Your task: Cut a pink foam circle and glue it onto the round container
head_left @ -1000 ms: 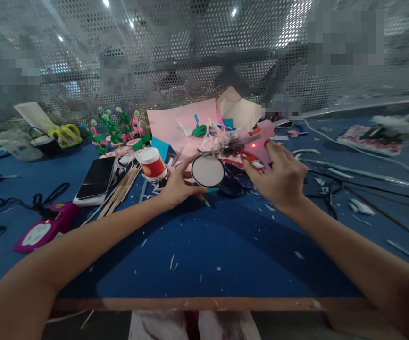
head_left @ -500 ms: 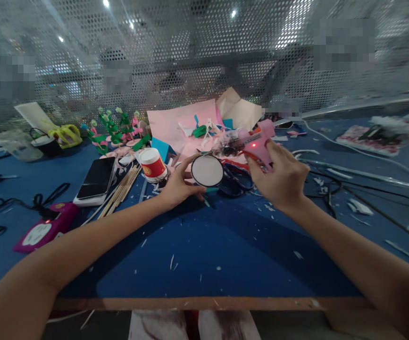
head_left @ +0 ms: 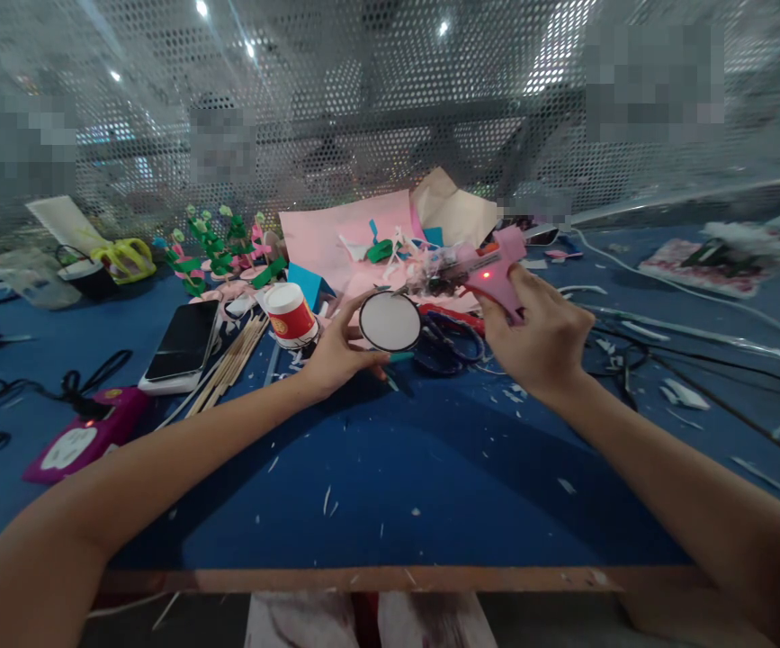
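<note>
My left hand [head_left: 339, 355] is closed around the side of a round piece with a white disc face and a thin dark rim [head_left: 390, 321], tilted toward me. What lies behind that face is hidden. My right hand [head_left: 542, 328] grips a pink glue gun [head_left: 497, 274] with a small red light lit on its side. Its nozzle points left, at or just behind the top edge of the disc; whether they touch I cannot tell. A red and white paper cup [head_left: 291, 315] stands just left of my left hand. Scissors with dark blue handles [head_left: 447, 346] lie below the gun.
Wooden sticks [head_left: 228, 364], a phone [head_left: 183, 337] on a white box and a purple power strip [head_left: 85, 432] lie to the left. Green and pink craft flowers [head_left: 220, 247] stand behind. Pink paper [head_left: 349, 225] is at the back. Cables [head_left: 720, 360] and white scraps lie right.
The disc has moved slightly left in my left hand. My right hand has shifted slightly right on the glue gun, and its thumb and fingers sit a little differently.
</note>
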Demonstrator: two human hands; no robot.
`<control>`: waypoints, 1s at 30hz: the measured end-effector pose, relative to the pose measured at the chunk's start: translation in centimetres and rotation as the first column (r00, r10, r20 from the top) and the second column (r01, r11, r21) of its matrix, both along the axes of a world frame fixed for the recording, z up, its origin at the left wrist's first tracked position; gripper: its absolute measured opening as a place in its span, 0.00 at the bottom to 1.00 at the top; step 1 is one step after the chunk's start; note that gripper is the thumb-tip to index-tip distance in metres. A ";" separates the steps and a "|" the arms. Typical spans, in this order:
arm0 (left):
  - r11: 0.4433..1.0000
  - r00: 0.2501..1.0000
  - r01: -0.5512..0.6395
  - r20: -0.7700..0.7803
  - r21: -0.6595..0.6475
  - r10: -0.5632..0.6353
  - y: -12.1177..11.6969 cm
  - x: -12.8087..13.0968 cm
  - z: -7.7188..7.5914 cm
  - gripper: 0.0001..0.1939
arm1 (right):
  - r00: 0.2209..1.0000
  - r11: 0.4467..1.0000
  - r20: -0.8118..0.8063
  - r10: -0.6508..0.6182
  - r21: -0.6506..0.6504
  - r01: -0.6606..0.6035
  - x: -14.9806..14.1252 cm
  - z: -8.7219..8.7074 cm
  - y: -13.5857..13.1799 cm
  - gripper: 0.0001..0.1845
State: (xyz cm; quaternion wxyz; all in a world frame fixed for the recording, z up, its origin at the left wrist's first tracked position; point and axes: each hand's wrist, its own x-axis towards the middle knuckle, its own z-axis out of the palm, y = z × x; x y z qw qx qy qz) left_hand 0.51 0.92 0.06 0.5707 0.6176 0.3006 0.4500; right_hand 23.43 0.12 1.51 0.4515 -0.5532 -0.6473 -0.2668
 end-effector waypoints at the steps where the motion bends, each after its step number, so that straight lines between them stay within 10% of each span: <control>1: 1.000 1.000 -0.002 0.001 0.000 0.002 0.0 0.0 0.0 0.51 | 1.000 1.000 -0.006 0.004 -0.002 -0.004 0.0 0.0 0.0 0.18; 30: 1.000 0.999 -0.025 0.032 -0.007 0.026 0.1 0.2 0.0 0.49 | 0.999 0.998 0.028 -0.020 0.060 0.018 -0.1 0.1 0.1 0.21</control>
